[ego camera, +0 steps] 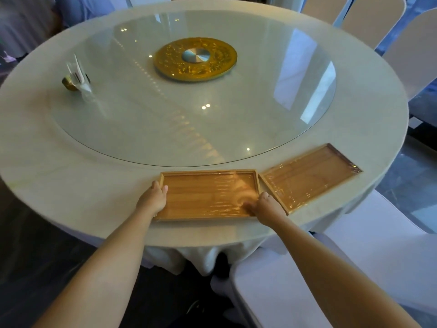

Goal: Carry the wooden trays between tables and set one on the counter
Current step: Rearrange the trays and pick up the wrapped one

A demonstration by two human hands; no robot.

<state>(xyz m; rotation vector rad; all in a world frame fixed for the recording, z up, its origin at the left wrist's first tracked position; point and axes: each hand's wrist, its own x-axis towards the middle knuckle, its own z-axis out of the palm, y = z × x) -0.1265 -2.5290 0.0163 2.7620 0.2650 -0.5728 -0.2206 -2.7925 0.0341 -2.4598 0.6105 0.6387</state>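
Note:
Two shallow wooden trays wrapped in clear film lie side by side near the front edge of a round white-clothed table [71, 185]. The nearer tray [205, 194] sits straight in front of me. My left hand [155, 197] grips its left end, thumb over the rim. My right hand [266, 205] grips its right front corner. The second tray [309, 176] lies angled to the right, its near corner almost touching the first tray and my right hand.
A large glass turntable [142, 114] with a gold centre disc [195, 59] covers the table's middle. A napkin holder with a gold base [75, 78] stands at the left. White-covered chairs stand at the right [354, 256] and behind the table. A person stands at the far left.

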